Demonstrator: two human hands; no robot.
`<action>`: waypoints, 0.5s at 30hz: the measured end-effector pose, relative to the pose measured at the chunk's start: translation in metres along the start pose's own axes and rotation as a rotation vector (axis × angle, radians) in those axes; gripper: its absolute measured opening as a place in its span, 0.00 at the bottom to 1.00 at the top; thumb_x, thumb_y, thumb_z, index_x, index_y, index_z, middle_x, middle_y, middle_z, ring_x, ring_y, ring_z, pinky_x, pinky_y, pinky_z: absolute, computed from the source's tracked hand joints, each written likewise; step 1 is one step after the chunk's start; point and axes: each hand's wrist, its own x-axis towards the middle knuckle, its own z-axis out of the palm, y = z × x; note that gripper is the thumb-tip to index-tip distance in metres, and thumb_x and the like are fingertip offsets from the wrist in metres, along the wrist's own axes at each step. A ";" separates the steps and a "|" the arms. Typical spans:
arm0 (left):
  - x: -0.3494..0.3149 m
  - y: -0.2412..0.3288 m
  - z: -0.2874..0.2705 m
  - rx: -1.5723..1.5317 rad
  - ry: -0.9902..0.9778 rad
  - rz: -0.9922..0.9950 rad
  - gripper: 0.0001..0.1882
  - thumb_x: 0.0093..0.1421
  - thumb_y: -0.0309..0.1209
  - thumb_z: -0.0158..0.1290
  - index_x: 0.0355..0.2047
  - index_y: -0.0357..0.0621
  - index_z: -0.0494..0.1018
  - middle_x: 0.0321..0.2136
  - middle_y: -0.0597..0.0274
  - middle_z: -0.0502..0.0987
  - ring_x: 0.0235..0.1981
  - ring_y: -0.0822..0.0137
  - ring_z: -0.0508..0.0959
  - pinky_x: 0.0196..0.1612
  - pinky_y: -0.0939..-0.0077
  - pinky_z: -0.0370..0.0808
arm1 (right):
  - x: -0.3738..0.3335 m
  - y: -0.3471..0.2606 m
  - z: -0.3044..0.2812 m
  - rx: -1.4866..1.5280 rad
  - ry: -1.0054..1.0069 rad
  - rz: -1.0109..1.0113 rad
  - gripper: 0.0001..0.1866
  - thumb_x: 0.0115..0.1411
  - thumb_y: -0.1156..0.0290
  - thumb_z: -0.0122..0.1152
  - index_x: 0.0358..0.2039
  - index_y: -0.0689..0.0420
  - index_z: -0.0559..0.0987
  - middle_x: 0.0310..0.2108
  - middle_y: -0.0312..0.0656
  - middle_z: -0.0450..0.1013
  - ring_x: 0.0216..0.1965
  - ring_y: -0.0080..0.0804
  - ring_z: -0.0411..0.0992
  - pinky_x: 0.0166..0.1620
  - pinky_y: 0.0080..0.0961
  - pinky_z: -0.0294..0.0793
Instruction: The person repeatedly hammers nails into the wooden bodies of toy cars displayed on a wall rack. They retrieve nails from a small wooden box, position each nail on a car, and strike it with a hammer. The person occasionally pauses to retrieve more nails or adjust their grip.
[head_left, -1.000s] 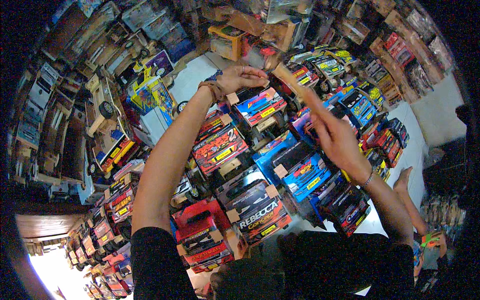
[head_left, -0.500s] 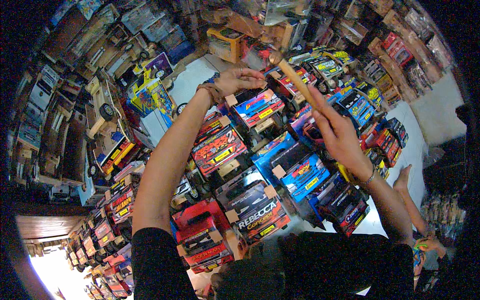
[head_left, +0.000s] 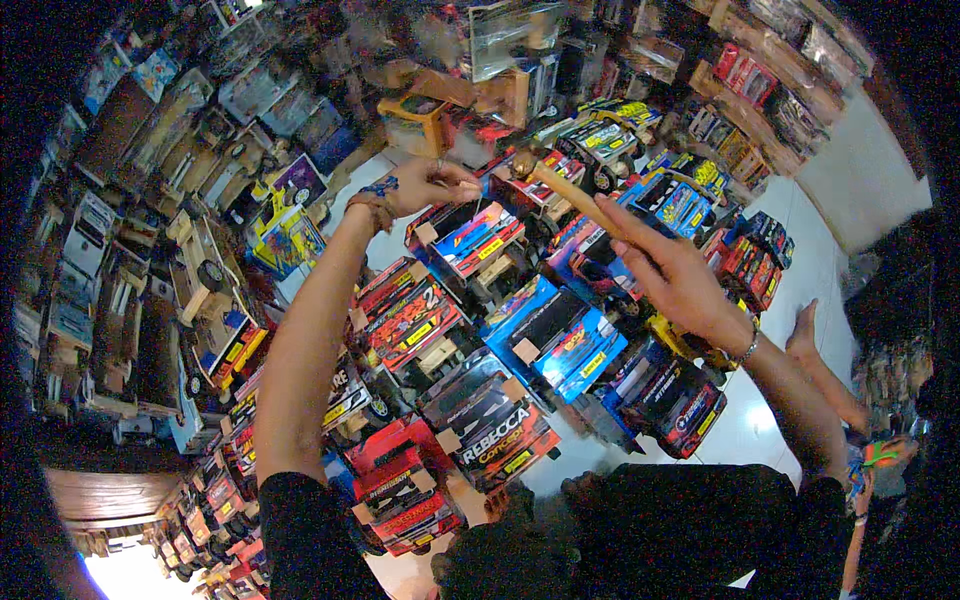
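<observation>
My right hand grips the wooden handle of a hammer, its index finger stretched along the handle. The hammer's blurred head is beside the fingertips of my left hand. Those fingers are pinched over the upper edge of a toy truck with a blue, red and white printed front. Whatever small thing they hold is too small to name. Around it stand more toy trucks: an orange-red one, a bright blue one, a black one and a red one.
Wooden truck parts and bodies are stacked along the left. Crates and boards line the back right. Another person's bare foot rests on the white tiled floor at the right. More trucks stand in rows at lower left.
The hammer head has come lower and sits closer to the level of my left fingertips. My left hand stays at the same truck edge. The whole view has shifted slightly.
</observation>
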 end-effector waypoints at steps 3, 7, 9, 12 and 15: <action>0.000 0.010 -0.010 0.186 -0.026 0.041 0.18 0.60 0.38 0.60 0.45 0.38 0.78 0.40 0.61 0.81 0.41 0.69 0.80 0.48 0.75 0.76 | -0.017 0.017 -0.021 -0.024 0.096 -0.045 0.26 0.68 0.70 0.50 0.67 0.50 0.62 0.61 0.45 0.68 0.56 0.32 0.72 0.56 0.29 0.69; -0.010 0.026 -0.013 -0.087 0.117 -0.093 0.18 0.62 0.39 0.58 0.47 0.41 0.75 0.40 0.59 0.80 0.42 0.67 0.80 0.46 0.71 0.77 | -0.062 0.064 -0.043 -0.034 0.569 -0.157 0.25 0.70 0.64 0.49 0.66 0.54 0.63 0.52 0.46 0.74 0.45 0.30 0.76 0.46 0.27 0.76; -0.029 0.037 -0.012 -0.084 0.256 -0.154 0.17 0.63 0.38 0.57 0.47 0.43 0.73 0.40 0.61 0.79 0.44 0.67 0.80 0.44 0.71 0.78 | -0.105 0.098 -0.045 0.175 0.667 0.132 0.25 0.70 0.63 0.49 0.65 0.57 0.64 0.47 0.43 0.73 0.40 0.24 0.71 0.40 0.22 0.72; -0.064 0.064 -0.010 -0.052 0.243 -0.138 0.15 0.63 0.39 0.57 0.46 0.45 0.72 0.40 0.63 0.79 0.46 0.69 0.79 0.43 0.75 0.77 | -0.184 0.163 -0.024 0.268 0.825 0.397 0.24 0.70 0.60 0.50 0.63 0.57 0.65 0.28 0.33 0.69 0.20 0.15 0.58 0.20 0.16 0.60; -0.104 0.095 0.012 -0.113 0.353 -0.362 0.13 0.62 0.39 0.58 0.43 0.46 0.72 0.38 0.65 0.79 0.43 0.70 0.80 0.43 0.78 0.75 | -0.264 0.227 0.052 0.473 0.966 0.714 0.22 0.70 0.59 0.49 0.60 0.55 0.68 0.25 0.31 0.63 0.20 0.14 0.55 0.19 0.14 0.56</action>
